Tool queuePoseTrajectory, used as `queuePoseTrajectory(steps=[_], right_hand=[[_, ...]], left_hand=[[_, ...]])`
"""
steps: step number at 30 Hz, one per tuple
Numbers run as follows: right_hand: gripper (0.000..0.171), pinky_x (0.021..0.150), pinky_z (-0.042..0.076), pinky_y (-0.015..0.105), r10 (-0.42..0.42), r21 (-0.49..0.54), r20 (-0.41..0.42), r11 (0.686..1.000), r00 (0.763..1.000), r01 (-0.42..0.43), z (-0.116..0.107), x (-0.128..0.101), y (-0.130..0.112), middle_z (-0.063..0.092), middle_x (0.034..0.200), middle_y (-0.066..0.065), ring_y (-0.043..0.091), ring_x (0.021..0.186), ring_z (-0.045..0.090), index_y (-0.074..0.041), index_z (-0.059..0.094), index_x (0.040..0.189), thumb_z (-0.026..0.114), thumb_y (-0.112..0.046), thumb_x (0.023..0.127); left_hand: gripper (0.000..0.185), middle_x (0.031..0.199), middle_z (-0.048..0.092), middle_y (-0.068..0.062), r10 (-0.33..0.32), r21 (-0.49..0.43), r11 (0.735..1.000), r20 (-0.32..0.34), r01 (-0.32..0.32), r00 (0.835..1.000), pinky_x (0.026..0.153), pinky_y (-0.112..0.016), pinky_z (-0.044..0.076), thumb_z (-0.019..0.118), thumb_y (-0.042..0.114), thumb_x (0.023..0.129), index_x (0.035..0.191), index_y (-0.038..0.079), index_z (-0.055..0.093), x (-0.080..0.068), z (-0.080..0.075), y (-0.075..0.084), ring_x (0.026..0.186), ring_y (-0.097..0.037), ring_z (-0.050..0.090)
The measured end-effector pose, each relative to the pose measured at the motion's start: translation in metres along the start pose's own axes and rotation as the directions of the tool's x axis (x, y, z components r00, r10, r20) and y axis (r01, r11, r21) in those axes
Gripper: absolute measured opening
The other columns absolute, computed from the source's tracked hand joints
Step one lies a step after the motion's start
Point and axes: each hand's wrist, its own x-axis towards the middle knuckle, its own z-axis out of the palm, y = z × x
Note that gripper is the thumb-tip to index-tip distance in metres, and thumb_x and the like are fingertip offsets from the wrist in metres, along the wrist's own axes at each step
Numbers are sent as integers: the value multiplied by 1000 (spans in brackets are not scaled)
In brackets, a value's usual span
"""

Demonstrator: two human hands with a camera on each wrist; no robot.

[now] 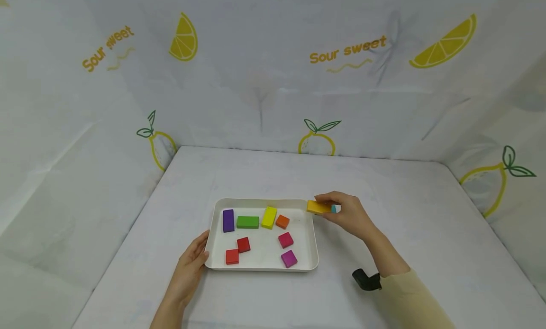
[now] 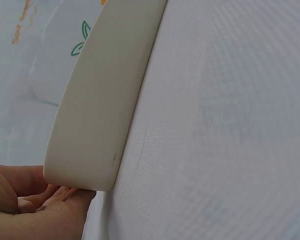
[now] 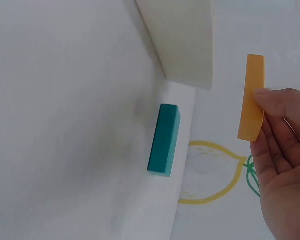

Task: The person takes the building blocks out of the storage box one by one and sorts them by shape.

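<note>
Yellow-orange block was pinched in the right hand, fingertips curled on its long sides, held up just past the far right corner of the white tray. It looked like painted wood: light, stiff, a bit slick, so gripping the long flat faces seemed safest. A teal block lay on the table below. The left hand rested against the tray's near left corner, fingers relaxed.

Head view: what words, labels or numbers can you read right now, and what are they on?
"Sour sweet" on the backdrop, upper left, slanted.
"Sour sweet" on the backdrop, upper right of centre.
Left wrist view: yellow letters at the top left corner, too blurred to read.
Tray and blocks: no text.
</note>
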Motion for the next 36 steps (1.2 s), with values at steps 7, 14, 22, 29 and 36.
queuePoseTrajectory(steps=[7,14,22,29,36], right_hand=[[39,97,55,52,38,6,-1,999,999,-38,-7,-10,20,72,121,9,27,108,66,-7,69,121,75,-1,83],[37,99,54,52,94,21,61,995,994,-95,-5,-18,32,71,122,10,30,112,65,-7,69,120,71,0,84],[36,99,54,50,64,6,97,998,993,-64,3,-20,40,74,115,7,26,108,67,-8,71,115,73,3,81],[37,100,53,51,75,14,110,997,991,-77,6,-22,41,73,115,8,29,110,66,-7,71,116,71,5,80],[38,102,52,53,71,8,126,997,989,-73,8,-21,44,73,117,9,31,114,65,-6,71,117,69,7,82]], left_hand=[[54,165,19,-17,0,1,1000,-4,0,1000,98,-2,40,31,-1,104,156,7,21,1,1,0,151,-30,22],[53,166,18,-18,1,6,1000,-1,-1,1000,98,-3,40,31,-1,104,156,6,21,0,1,1,151,-30,21],[53,166,17,-18,6,11,1000,4,-6,1000,98,-3,40,32,0,104,156,5,21,-1,1,0,152,-30,20],[53,166,17,-18,-3,14,1000,-5,3,1000,97,-2,40,32,0,104,156,6,21,-1,1,-1,152,-30,20],[53,166,18,-18,3,14,1000,-4,-3,1000,97,-2,40,32,0,104,156,5,21,0,1,0,151,-30,21]])
